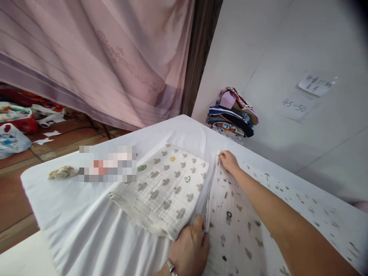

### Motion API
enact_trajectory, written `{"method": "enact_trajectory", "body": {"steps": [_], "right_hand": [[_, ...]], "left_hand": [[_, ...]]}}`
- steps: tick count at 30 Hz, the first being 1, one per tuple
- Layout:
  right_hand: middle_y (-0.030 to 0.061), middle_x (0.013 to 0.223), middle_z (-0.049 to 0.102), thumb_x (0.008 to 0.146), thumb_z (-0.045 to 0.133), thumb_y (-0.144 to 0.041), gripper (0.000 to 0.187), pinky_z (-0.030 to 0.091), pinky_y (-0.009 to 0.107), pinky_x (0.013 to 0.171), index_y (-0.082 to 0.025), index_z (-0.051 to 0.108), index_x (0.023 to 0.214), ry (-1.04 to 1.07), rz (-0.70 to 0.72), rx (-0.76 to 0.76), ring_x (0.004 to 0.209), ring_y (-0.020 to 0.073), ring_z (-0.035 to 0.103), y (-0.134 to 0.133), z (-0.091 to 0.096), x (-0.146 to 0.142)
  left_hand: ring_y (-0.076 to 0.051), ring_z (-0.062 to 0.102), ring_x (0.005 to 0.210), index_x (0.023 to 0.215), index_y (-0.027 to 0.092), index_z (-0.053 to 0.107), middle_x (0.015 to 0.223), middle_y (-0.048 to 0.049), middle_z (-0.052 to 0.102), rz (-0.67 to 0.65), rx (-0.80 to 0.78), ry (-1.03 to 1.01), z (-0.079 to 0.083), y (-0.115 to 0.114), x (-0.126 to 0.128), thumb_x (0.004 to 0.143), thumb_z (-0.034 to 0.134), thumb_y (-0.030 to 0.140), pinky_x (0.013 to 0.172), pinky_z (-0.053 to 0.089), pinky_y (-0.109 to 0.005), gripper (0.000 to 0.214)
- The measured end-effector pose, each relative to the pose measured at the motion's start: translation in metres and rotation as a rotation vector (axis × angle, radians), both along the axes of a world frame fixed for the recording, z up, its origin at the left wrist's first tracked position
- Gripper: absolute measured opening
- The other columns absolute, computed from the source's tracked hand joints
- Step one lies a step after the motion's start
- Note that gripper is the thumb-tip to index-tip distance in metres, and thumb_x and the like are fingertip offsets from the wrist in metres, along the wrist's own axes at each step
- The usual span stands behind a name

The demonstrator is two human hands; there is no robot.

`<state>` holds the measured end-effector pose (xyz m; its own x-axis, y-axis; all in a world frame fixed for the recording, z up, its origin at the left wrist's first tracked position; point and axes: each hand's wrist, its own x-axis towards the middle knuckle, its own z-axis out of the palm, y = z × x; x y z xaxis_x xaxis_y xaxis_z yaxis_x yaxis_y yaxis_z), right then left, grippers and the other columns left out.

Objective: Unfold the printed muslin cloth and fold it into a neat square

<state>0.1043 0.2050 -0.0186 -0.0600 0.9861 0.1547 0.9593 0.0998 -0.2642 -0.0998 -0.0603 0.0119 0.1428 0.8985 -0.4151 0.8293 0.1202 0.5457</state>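
Note:
A white muslin cloth with small dark prints (230, 214) lies spread over the right part of the white-covered table. My right hand (228, 161) is closed in a pinch on its far left corner, lifting the edge slightly. Nearer to me, my left hand (189, 243), with a silvery band at the wrist, is closed on the same cloth's left edge. Just left of it lies a folded white muslin cloth with grey mushroom-like prints (166, 180), several layers thick. Its near right corner touches or nearly touches my left hand.
A beige twisted bundle (63, 172) rests at the table's left, beside a pixelated patch. Folded clothes (232, 113) are stacked by the white wall at the back. A pink curtain (115, 57) hangs behind. Bags and a red basket (21, 120) stand on the floor.

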Motion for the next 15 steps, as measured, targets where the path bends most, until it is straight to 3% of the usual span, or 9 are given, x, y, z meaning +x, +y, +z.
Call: {"method": "enact_trajectory", "body": {"steps": [3, 8, 12, 15], "right_hand": [[0.0054, 0.124, 0.054, 0.086, 0.045, -0.022, 0.030, 0.034, 0.029, 0.095, -0.022, 0.059, 0.112, -0.018, 0.059, 0.025, 0.114, 0.0176, 0.047, -0.004, -0.005, 0.001], [0.0053, 0.125, 0.053, 0.086, 0.042, -0.021, 0.032, 0.034, 0.029, 0.097, -0.021, 0.057, 0.115, -0.004, 0.071, 0.008, 0.115, 0.0159, 0.047, -0.014, 0.001, -0.002], [0.0068, 0.133, 0.046, 0.086, 0.041, -0.022, 0.035, 0.028, 0.032, 0.103, -0.020, 0.054, 0.119, 0.009, 0.096, 0.035, 0.126, 0.0180, 0.035, -0.066, -0.002, -0.007], [0.0081, 0.139, 0.039, 0.088, 0.040, -0.030, 0.042, 0.022, 0.041, 0.106, -0.020, 0.047, 0.128, 0.018, 0.170, 0.010, 0.131, 0.0219, 0.028, -0.112, -0.009, -0.014]], "left_hand": [[-0.019, 0.062, 0.085, 0.102, 0.022, 0.048, 0.087, -0.0043, 0.064, -0.009, 0.039, -0.009, -0.005, -0.001, 0.000, 0.086, 0.037, 0.029, 0.066, 0.043, -0.026, 0.021], [-0.018, 0.062, 0.082, 0.101, 0.022, 0.048, 0.086, -0.0037, 0.063, -0.007, 0.123, -0.016, -0.012, -0.002, -0.001, 0.085, 0.037, 0.028, 0.067, 0.043, -0.026, 0.020], [-0.018, 0.062, 0.081, 0.100, 0.021, 0.047, 0.082, -0.0034, 0.063, -0.035, 0.163, 0.002, -0.012, 0.000, -0.002, 0.085, 0.038, 0.026, 0.067, 0.042, -0.027, 0.019], [-0.017, 0.062, 0.079, 0.100, 0.020, 0.046, 0.079, -0.0024, 0.063, -0.047, 0.189, 0.011, -0.010, 0.002, -0.002, 0.085, 0.038, 0.025, 0.067, 0.041, -0.026, 0.018]]}}
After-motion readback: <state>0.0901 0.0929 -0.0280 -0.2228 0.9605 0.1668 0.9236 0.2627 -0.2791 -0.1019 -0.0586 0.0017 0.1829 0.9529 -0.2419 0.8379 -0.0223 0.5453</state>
